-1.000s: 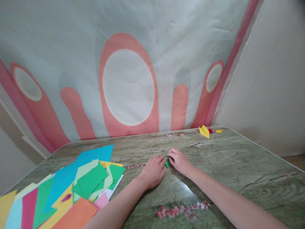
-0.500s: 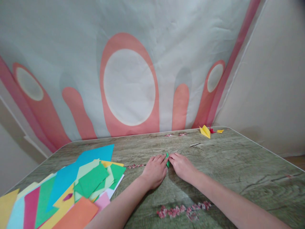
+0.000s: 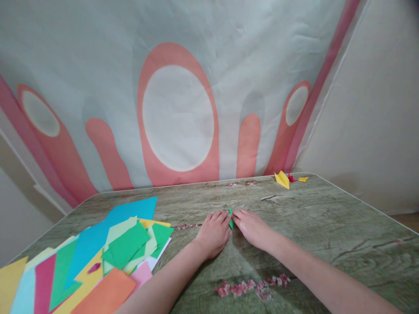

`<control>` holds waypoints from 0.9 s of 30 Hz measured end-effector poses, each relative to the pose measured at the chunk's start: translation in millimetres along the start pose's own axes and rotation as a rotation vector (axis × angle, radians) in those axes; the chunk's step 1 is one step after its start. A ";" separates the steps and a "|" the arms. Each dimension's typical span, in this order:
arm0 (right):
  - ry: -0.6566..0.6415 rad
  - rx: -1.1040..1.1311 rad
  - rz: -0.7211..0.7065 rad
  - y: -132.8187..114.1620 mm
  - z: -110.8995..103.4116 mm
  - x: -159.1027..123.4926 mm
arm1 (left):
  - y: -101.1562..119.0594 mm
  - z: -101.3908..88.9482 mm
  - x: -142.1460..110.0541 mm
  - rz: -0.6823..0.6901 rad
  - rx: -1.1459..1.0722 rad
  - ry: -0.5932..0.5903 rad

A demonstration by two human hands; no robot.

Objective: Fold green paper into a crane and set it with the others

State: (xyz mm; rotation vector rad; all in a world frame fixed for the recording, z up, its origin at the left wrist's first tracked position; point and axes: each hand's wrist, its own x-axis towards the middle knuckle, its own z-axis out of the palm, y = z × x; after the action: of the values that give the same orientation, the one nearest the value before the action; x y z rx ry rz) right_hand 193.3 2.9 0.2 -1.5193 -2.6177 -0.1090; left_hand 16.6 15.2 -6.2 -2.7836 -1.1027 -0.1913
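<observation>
Green folded paper point(image 3: 231, 220) between two sets of fingertips

From where I stand, the little piece is on the tabletop point(image 3: 327, 218), well out in front of the person, its narrow length pointing away from the body. The left hand point(image 3: 214, 232) lies palm down, fingers reaching to the paper's left side; the right hand point(image 3: 251, 226) comes in opposite, fingertips against the right side. Both are touching it, yet whether either one pinches it or merely presses I cannot tell, since the fingers cover too much of so small a thing. Having a hand on each side, over a firm surface, probably stops it from sliding or turning.

The loose sheets point(image 3: 126, 248) overlap beside the left forearm, within easy reach, I'd guess, and off to one side so both hands have room. A small magenta piece point(image 3: 94, 268) rests among them. Over by the far right corner, a yellow folded paper point(image 3: 283, 179), a red piece point(image 3: 291, 178) and a smaller yellow piece point(image 3: 303, 179) sit grouped, perhaps to be out of the arms' way
</observation>
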 end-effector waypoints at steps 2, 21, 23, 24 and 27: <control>-0.008 0.043 -0.057 8.3 -1.9 -1.3 | 0.2 -1.3 -0.2 0.008 -0.002 0.004; 0.095 0.010 -0.026 5.6 1.5 0.5 | 1.8 -15.0 0.6 0.016 -0.055 0.003; 0.108 -0.012 -0.027 4.6 2.5 1.5 | 0.3 -15.0 1.0 0.028 -0.066 0.004; 0.112 -0.023 -0.024 4.2 3.3 2.1 | -0.4 -14.8 1.1 0.034 -0.070 0.002; 0.116 -0.052 -0.005 3.8 6.1 4.8 | -1.3 -13.9 1.5 0.043 -0.077 0.005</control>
State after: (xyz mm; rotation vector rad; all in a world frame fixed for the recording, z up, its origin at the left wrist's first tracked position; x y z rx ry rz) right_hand 193.8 9.7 -5.2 -1.4745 -2.5468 -0.2593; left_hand 15.8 14.7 7.8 -2.8698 -1.0552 -0.2402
